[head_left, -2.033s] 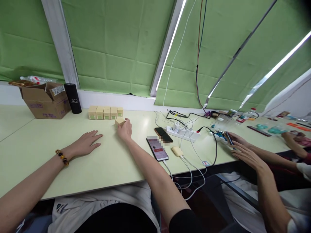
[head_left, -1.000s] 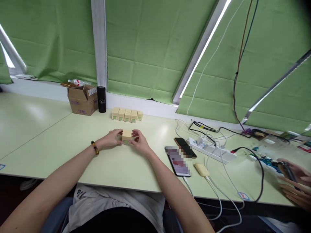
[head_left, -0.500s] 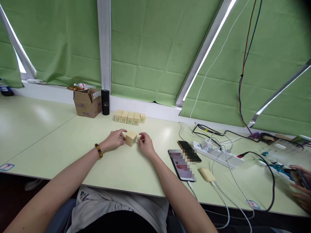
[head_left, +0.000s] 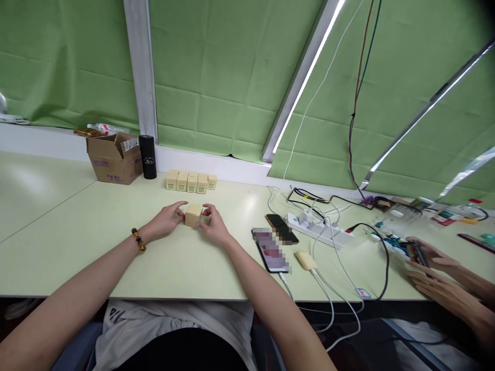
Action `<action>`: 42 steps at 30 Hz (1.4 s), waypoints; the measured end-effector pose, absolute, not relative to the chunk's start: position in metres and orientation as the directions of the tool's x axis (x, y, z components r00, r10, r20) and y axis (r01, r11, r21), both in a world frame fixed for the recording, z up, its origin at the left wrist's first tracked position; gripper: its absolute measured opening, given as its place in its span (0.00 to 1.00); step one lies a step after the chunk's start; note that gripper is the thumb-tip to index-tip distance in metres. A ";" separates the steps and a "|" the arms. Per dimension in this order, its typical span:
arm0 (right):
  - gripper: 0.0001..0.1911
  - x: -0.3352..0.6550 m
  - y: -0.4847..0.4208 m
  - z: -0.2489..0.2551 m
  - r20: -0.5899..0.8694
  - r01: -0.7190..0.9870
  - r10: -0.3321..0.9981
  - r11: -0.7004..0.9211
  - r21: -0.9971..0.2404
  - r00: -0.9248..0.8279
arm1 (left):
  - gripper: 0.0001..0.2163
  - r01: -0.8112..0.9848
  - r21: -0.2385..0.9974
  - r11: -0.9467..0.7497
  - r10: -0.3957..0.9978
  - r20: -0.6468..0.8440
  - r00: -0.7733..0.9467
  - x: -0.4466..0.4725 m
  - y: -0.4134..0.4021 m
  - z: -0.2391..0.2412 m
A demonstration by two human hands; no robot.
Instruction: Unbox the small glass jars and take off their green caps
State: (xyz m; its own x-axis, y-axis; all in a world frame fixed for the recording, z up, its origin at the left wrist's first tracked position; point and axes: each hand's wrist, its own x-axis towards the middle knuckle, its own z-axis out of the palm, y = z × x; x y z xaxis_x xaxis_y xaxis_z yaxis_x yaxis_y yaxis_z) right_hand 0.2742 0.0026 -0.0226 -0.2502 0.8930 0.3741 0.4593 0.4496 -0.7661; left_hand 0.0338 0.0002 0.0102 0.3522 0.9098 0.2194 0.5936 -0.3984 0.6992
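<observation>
A small tan cardboard box (head_left: pixel 193 215) stands upright on the table between my two hands. My right hand (head_left: pixel 212 222) has its thumb and a finger against the box's right side, pinching that edge. On the other side, my left hand (head_left: pixel 167 218), with a beaded bracelet on its wrist, is at the box's left face. Its fingers are curved but apart, with nothing gripped between them. Behind, near the wall, several matching small boxes (head_left: pixel 187 182) with green labels stand in a row.
An open carton (head_left: pixel 114 162) and a black flask (head_left: pixel 147 157) stand at the back left. Two phones (head_left: pixel 282 229), a power strip (head_left: pixel 319 232), a yellow charger case (head_left: pixel 306 260) and tangled cables lie right. Another person's hands (head_left: pixel 433 268) hold a device at far right.
The view has turned right. My right hand has closed in from beside the small box to touch it. The box now sits turned, its front face more squarely toward me.
</observation>
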 end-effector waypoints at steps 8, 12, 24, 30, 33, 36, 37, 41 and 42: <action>0.28 0.276 0.010 -0.028 0.388 0.426 0.904 0.426 -0.798 -0.177 | 0.22 0.621 0.666 -0.413 0.906 0.230 0.356 0.037 -0.002 0.012; 0.24 0.277 0.018 -0.034 0.393 0.432 0.915 0.392 -0.812 -0.092 | 0.14 0.645 0.632 -0.430 0.902 0.265 0.341 0.036 -0.002 0.010; 0.27 0.279 0.016 -0.031 0.428 0.365 0.896 0.441 -0.820 -0.119 | 0.11 0.649 0.589 -0.481 0.874 0.376 0.307 0.040 -0.005 0.012; 0.27 0.280 0.004 -0.017 0.539 0.269 0.823 0.568 -0.778 -0.178 | 0.21 0.671 0.560 -0.486 0.868 0.403 0.291 0.043 -0.012 0.009; 0.29 0.275 -0.002 -0.012 0.543 0.332 0.814 0.581 -0.743 -0.209 | 0.24 0.705 0.485 -0.517 0.848 0.404 0.344 0.051 -0.018 0.009; 0.32 0.267 -0.007 -0.010 0.486 0.376 0.859 0.509 -0.774 -0.163 | 0.26 0.732 0.416 -0.539 0.828 0.422 0.370 0.061 -0.023 0.009; 0.32 0.264 -0.008 -0.010 0.472 0.363 0.871 0.487 -0.794 -0.137 | 0.27 0.741 0.394 -0.543 0.820 0.437 0.369 0.064 -0.025 0.010; 0.31 0.253 -0.013 -0.011 0.457 0.275 0.888 0.454 -0.848 -0.057 | 0.29 0.774 0.299 -0.558 0.769 0.537 0.346 0.071 -0.027 0.012; 0.31 0.250 -0.015 -0.011 0.455 0.256 0.889 0.452 -0.855 -0.048 | 0.29 0.780 0.280 -0.559 0.755 0.560 0.340 0.072 -0.027 0.012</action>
State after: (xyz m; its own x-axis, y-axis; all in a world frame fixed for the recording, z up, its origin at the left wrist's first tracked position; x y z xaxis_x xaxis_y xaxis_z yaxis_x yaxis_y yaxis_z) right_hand 0.2505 -0.0147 -0.0109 -0.0482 0.8890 0.4554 0.2560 0.4517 -0.8546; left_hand 0.0721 -0.0272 0.0117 0.3405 0.7553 0.5600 0.7803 -0.5593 0.2800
